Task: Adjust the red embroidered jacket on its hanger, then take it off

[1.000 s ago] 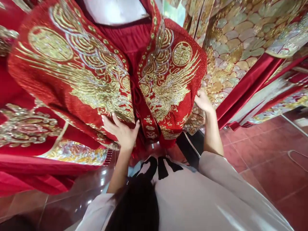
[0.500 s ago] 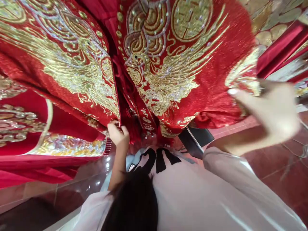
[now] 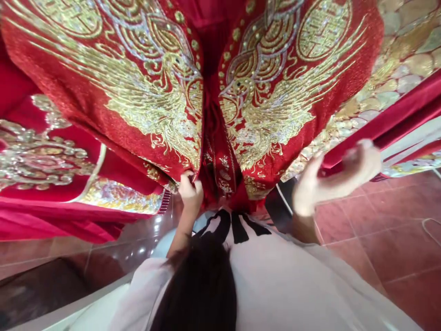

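2 hands (image 3: 190, 195), 1 red jacket (image 3: 275, 92), 2 phoenix motifs.

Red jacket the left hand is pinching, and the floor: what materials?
Red jacket: looks like woven red fabric, slightly glittery, with dense gold and silver metallic-thread embroidery and small beads; it drapes in folds. The left hand pinches its front edge. Floor: probably glazed reddish-brown tile; grout lines and glossy reflections show.

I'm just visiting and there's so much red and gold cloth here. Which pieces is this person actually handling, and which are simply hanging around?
In hand:
- red jacket with gold phoenix embroidery
- left hand, pinching the jacket's front edge
- right hand, open and blurred, beside the jacket

Just around:
- gold scale-patterned garment
- red embroidered cloth
- tiled floor
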Demonstrator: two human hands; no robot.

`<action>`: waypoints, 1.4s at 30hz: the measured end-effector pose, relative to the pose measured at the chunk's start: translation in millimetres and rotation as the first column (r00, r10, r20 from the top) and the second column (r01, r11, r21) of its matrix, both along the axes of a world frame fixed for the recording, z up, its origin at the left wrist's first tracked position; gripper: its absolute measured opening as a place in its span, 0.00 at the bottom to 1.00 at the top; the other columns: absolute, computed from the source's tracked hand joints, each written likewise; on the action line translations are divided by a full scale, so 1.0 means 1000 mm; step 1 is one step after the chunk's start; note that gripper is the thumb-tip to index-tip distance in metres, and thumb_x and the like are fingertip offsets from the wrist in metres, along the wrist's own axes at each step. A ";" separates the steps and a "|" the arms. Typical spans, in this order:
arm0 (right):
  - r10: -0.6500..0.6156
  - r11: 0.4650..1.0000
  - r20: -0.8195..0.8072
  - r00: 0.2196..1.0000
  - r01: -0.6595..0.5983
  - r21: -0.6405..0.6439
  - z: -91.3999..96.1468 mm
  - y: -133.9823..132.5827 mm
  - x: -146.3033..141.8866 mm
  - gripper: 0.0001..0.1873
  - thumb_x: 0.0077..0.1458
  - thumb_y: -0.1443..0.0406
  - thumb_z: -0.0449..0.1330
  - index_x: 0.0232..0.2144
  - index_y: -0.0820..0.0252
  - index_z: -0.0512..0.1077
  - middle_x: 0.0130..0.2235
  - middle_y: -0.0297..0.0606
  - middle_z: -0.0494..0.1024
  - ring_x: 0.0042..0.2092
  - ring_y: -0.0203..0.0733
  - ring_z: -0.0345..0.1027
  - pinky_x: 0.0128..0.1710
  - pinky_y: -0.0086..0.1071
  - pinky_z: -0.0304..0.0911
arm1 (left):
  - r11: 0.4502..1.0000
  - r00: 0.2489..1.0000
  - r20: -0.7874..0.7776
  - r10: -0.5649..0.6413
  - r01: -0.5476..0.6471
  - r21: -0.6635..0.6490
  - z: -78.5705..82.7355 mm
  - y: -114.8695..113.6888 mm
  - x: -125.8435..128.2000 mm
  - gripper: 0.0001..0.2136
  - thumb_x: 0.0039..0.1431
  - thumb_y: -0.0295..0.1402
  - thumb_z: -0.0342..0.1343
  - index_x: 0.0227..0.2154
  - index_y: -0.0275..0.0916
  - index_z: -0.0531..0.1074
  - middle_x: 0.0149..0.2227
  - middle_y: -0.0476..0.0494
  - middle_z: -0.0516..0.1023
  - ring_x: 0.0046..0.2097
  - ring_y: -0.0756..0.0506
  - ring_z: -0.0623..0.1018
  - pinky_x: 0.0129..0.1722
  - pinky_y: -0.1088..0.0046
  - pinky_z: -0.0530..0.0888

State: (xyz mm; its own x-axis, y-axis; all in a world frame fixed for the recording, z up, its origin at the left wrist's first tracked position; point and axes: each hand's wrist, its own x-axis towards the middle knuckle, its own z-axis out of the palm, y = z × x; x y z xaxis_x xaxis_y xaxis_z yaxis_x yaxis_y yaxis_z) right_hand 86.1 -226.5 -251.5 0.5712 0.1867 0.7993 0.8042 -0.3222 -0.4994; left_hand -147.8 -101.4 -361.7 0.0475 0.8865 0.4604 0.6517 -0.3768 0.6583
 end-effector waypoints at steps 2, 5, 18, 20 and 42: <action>0.063 0.997 0.044 0.997 -0.061 -0.039 -0.020 0.018 -0.035 0.36 0.52 0.54 0.56 0.60 0.54 0.51 0.52 0.51 0.59 0.57 0.58 0.56 0.54 0.57 0.58 | 0.998 0.999 -0.028 0.022 -0.023 -0.051 -0.002 0.001 0.004 0.08 0.54 0.34 0.46 0.35 0.38 0.63 0.32 0.42 0.70 0.34 0.46 0.73 0.38 0.71 0.69; 0.138 0.949 -0.177 0.974 -0.181 -0.259 -0.061 0.051 -0.052 0.39 0.50 0.50 0.55 0.59 0.64 0.54 0.52 0.57 0.58 0.57 0.63 0.54 0.55 0.58 0.56 | 0.996 0.997 -0.075 0.030 -0.036 -0.086 -0.004 0.001 0.006 0.05 0.54 0.35 0.49 0.31 0.39 0.62 0.30 0.43 0.69 0.34 0.45 0.72 0.37 0.71 0.68; 0.162 0.940 -0.272 0.949 -0.232 -0.248 -0.116 0.098 -0.022 0.35 0.57 0.53 0.45 0.59 0.75 0.53 0.52 0.63 0.62 0.56 0.56 0.58 0.56 0.51 0.56 | 0.956 0.972 -0.234 0.015 -0.082 -0.281 -0.017 -0.014 -0.009 0.08 0.50 0.26 0.53 0.24 0.40 0.57 0.26 0.49 0.65 0.31 0.47 0.68 0.29 0.73 0.59; 0.235 0.936 -0.291 0.927 -0.297 -0.187 -0.119 0.102 -0.021 0.33 0.59 0.57 0.42 0.60 0.75 0.50 0.50 0.59 0.64 0.52 0.50 0.63 0.54 0.46 0.59 | 0.952 0.970 -0.242 0.024 -0.096 -0.290 -0.018 -0.015 -0.009 0.09 0.49 0.25 0.54 0.24 0.40 0.57 0.26 0.49 0.65 0.30 0.47 0.68 0.29 0.74 0.58; 0.287 0.598 -0.430 0.856 -0.511 -0.618 -0.060 0.088 -0.009 0.14 0.57 0.58 0.52 0.26 0.61 0.67 0.24 0.38 0.68 0.28 0.40 0.62 0.36 0.32 0.54 | 0.957 0.974 -0.226 -0.026 -0.041 -0.286 -0.023 -0.028 -0.014 0.04 0.53 0.25 0.51 0.28 0.40 0.62 0.29 0.46 0.68 0.34 0.45 0.71 0.32 0.73 0.63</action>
State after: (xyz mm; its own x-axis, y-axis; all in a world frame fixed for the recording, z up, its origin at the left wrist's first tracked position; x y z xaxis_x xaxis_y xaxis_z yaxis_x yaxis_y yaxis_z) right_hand 77.0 -138.4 -311.7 0.4576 0.8737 0.1652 0.8129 -0.3358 -0.4759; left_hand -162.2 -129.7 -384.9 0.1133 0.9799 0.1640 0.7973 -0.1882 0.5735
